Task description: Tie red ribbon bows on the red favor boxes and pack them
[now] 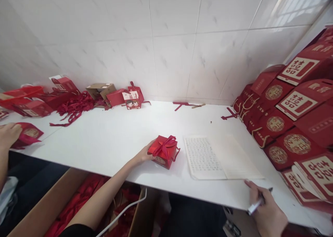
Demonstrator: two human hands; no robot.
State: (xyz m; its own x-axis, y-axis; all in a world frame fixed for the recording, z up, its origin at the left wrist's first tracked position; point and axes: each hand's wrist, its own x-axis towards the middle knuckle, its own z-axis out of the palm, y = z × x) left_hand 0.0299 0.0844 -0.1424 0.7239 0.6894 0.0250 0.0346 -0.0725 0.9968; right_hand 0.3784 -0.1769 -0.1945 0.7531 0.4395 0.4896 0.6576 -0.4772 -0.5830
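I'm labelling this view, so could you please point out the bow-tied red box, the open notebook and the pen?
Bow-tied red box (163, 149), head view: on the bow over its top.
Open notebook (219, 159), head view: near its centre fold.
Pen (256, 206), head view: on its pale barrel.

Left hand (146, 154) gripping red ribbon-tied cardboard box (163, 155), right hand (269, 211), silver-and-black pen (254, 208) between fingers, open white paper notebook (229, 159) just beyond those fingertips, stacked red cardboard boxes (275, 123) to their right, another person's hand (9, 134) well left of left fingers
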